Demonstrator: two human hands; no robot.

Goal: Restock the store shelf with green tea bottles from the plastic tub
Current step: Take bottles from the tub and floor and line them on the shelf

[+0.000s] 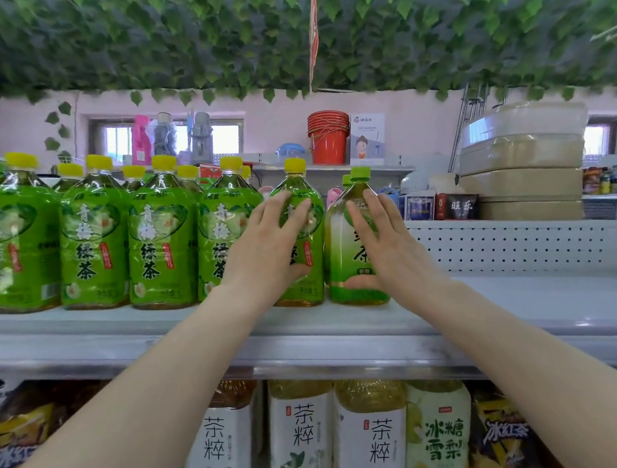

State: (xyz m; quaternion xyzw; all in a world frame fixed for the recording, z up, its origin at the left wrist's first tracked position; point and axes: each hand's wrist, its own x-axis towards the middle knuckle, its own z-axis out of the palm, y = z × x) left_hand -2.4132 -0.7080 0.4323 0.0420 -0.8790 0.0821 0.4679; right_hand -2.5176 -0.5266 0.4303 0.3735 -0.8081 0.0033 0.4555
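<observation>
A row of green tea bottles with yellow caps (92,239) stands on the top shelf (500,312). My left hand (262,246) is wrapped around the rightmost yellow-capped green tea bottle (303,180), thumb under its lower body. My right hand (381,241) grips a paler green bottle with a green cap (345,264) standing right beside it. Both bottles rest upright on the shelf near its front edge. The plastic tub is out of view.
To the right of the two bottles the shelf runs along a white perforated back panel (512,245). Below stand white-labelled tea bottles (369,442) and snack bags (18,432). Behind are red buckets (328,135) and stacked beige tubs (522,163). Leafy vines hang overhead.
</observation>
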